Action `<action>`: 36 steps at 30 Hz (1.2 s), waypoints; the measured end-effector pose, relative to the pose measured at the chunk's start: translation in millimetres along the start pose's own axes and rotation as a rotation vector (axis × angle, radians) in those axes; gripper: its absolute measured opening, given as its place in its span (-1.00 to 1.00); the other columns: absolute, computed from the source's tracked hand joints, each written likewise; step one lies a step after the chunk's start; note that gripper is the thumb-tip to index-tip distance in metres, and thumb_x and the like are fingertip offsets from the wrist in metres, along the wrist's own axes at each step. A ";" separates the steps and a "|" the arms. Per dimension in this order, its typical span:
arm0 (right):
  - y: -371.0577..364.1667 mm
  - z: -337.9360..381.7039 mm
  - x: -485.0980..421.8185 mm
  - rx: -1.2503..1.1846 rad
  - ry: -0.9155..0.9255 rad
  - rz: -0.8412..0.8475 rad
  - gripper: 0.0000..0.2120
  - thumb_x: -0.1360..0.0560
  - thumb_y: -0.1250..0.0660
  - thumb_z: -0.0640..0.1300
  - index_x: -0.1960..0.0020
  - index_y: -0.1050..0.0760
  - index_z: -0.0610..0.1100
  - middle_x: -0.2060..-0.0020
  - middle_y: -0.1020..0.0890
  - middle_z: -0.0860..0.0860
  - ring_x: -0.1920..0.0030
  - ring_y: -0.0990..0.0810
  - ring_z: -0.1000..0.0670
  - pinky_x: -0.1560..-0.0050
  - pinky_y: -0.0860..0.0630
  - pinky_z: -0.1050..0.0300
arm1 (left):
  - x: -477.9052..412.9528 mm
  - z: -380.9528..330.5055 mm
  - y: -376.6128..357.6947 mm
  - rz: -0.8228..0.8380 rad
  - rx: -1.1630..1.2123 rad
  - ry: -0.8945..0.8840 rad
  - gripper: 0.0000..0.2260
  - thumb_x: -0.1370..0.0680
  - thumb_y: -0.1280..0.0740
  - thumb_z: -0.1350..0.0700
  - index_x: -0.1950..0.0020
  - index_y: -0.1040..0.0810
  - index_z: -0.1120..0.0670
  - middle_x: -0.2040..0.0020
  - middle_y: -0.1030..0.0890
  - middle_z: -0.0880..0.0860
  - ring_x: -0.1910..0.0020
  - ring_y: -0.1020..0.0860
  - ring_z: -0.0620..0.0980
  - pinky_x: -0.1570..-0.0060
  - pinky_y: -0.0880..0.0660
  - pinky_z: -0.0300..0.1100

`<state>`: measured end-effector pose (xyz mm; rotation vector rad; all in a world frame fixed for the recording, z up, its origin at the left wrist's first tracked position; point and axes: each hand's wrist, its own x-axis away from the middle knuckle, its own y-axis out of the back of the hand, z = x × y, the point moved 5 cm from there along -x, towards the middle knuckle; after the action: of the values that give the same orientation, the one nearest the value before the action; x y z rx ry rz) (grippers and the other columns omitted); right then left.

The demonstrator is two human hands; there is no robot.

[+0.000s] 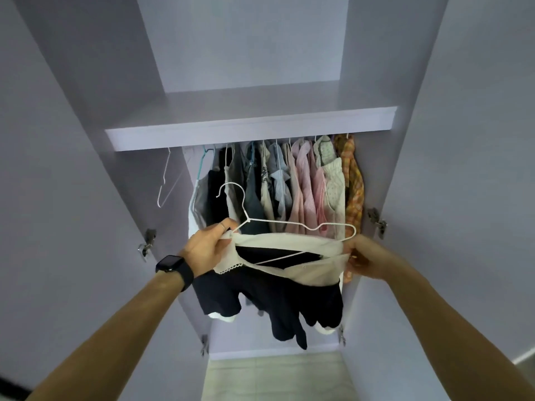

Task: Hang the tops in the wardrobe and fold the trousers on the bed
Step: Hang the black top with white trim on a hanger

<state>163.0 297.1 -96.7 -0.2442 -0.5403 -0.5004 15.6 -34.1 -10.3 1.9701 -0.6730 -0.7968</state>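
light soft, even, cool; whole wardrobe (pixel 385 82) reads lilac-grey. source seems behind and above the camera: front edge of the shelf (pixel 249 134) is the brightest band. just under it a deep shadow swallows the tops of the hanging clothes (pixel 301 186). back panel above the shelf dimmer than the sides. no glare; only small glints on the hinges (pixel 376 221). dark cloth of the top (pixel 260 302) goes near flat black, folds lost. pale floor (pixel 272 377) at bottom edge bright, not blown. strong wide-angle bend: wardrobe sides splay outward, forearms (pixel 124 322) stretch into bottom corners. overall slightly soft, fine texture smeared.
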 end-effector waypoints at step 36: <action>30.5 14.1 37.0 0.213 0.147 -0.120 -0.87 -0.36 -0.26 -0.43 0.23 -0.50 -0.24 0.47 -0.42 -0.04 0.49 -0.42 0.08 0.34 -0.59 0.13 | -7.0 -51.2 -49.6 0.490 0.636 0.292 -0.59 -0.66 -0.25 -0.06 0.32 -0.54 0.10 0.48 -0.20 -0.01 0.51 -0.17 -0.07 0.41 -0.30 -0.25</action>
<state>200.1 313.6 -67.6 0.0289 -0.4617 -0.5678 56.7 20.8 -31.0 2.2598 -1.2713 0.0237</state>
